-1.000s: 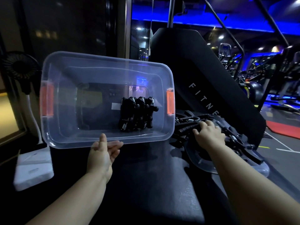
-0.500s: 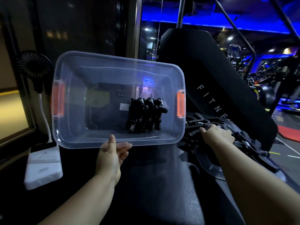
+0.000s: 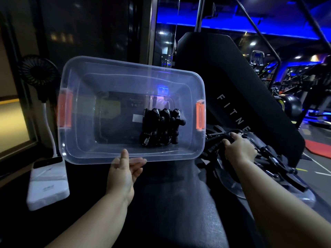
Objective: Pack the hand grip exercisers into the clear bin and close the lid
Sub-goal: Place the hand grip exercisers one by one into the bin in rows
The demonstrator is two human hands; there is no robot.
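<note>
The left hand (image 3: 125, 173) pinched the near rim of the bin (image 3: 86, 83), thumb above and fingers beneath; the bin's open mouth faced the camera. The right hand (image 3: 240, 151) curled over a black exerciser (image 3: 215, 140) in the pile (image 3: 274, 159) lying on the lid (image 3: 231, 187), just right of the bin. A row of exercisers (image 3: 161, 127) sat inside the bin, toward its right end. A fan (image 3: 38, 72) stood at left.
</note>
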